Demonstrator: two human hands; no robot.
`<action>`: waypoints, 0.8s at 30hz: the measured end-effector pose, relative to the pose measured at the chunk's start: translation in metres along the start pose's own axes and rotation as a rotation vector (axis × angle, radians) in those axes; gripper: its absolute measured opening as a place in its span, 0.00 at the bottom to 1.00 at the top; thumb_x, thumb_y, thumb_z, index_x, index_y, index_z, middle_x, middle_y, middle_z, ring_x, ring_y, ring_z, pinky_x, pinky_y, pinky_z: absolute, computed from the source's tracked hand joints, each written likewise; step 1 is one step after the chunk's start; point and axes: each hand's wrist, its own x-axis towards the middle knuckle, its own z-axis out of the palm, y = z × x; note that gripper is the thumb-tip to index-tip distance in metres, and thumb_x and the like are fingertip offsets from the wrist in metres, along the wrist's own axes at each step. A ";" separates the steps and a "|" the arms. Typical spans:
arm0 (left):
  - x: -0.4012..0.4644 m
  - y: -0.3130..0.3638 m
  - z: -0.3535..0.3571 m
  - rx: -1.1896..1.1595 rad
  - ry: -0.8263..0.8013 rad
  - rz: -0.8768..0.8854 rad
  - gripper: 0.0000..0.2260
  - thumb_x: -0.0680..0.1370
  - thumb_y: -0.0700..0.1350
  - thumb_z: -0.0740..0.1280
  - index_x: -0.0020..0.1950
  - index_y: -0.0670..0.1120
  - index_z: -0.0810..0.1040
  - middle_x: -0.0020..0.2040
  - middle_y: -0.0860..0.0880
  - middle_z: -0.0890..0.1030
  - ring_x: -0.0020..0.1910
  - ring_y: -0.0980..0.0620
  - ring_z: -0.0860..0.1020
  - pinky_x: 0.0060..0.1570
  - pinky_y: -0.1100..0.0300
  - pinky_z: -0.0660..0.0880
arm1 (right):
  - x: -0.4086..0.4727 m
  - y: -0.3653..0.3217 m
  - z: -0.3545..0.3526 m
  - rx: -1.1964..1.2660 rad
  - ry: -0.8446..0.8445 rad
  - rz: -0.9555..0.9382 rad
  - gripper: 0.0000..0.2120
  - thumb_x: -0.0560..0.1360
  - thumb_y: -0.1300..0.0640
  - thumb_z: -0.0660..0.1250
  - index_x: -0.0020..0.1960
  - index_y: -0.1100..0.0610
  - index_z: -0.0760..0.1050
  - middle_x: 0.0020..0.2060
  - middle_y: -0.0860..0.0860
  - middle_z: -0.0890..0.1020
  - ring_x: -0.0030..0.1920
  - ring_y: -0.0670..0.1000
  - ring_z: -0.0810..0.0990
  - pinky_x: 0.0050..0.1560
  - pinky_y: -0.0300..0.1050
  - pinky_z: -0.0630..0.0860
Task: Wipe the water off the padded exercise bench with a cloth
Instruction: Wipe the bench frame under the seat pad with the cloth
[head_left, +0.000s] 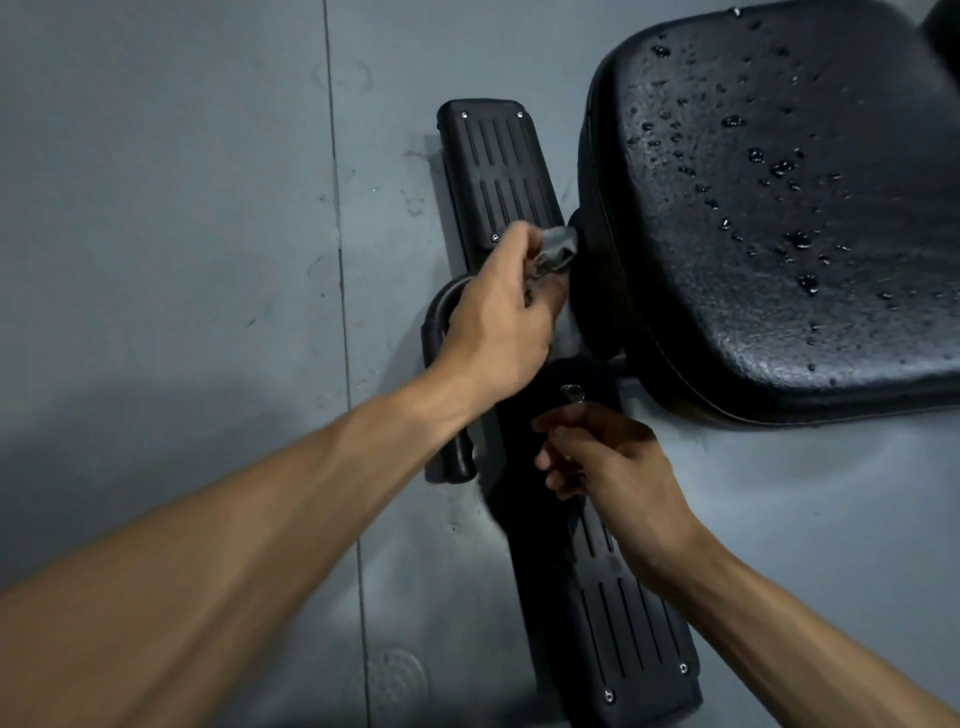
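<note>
I have the left hand (498, 317) clenched round a crumpled grey cloth (558, 249), holding it against the left rim of the black, pebble-textured padded surface (779, 234) of the exercise bench. The cloth touches only the rolled edge of that pad and is not on its top face. The top face carries beads of water (779, 166) scattered over most of its width, thickest toward its middle and right, so I judge the wiping is barely under way.

The right hand (613, 467) hangs below the pad's lower-left corner with its fingers curled, just beside a small shiny metal piece (572, 392) on the frame. I cannot tell whether it pinches that piece or holds nothing.

Left of the pad, a long black ribbed base bar (498, 171) lies on the grey floor (182, 208). A curved black handle (441, 312) is partly hidden behind the left hand.

What worries me is that the cloth is balled tight. Little fabric would meet the pad, and a sweep might push the drops along rather than take them up. Driven toward the pad's rim, the water could run over onto the base bar and floor. The pebbled skin may also trap water in its dimples under a light pass. If the right hand does hold the metal piece, a tug there could unsettle the bench while I press on the pad.
</note>
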 end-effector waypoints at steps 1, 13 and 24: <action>-0.003 -0.001 -0.001 -0.005 -0.048 0.012 0.06 0.84 0.44 0.65 0.60 0.46 0.73 0.48 0.46 0.82 0.46 0.45 0.81 0.47 0.44 0.79 | 0.001 -0.001 0.002 0.001 -0.004 0.000 0.09 0.79 0.66 0.62 0.49 0.61 0.81 0.33 0.53 0.82 0.33 0.49 0.78 0.35 0.40 0.74; 0.066 -0.047 -0.061 0.415 0.176 0.048 0.03 0.81 0.45 0.68 0.53 0.52 0.80 0.41 0.59 0.77 0.35 0.64 0.73 0.38 0.71 0.68 | -0.008 0.012 0.000 0.020 -0.045 0.038 0.09 0.80 0.67 0.61 0.51 0.64 0.80 0.33 0.54 0.81 0.33 0.51 0.77 0.34 0.41 0.74; -0.020 -0.058 -0.008 0.678 -0.171 0.331 0.07 0.79 0.38 0.68 0.56 0.43 0.82 0.51 0.46 0.78 0.48 0.49 0.78 0.48 0.65 0.67 | -0.012 0.021 -0.048 0.098 0.201 0.000 0.10 0.79 0.69 0.61 0.48 0.62 0.81 0.31 0.55 0.79 0.30 0.51 0.75 0.31 0.42 0.73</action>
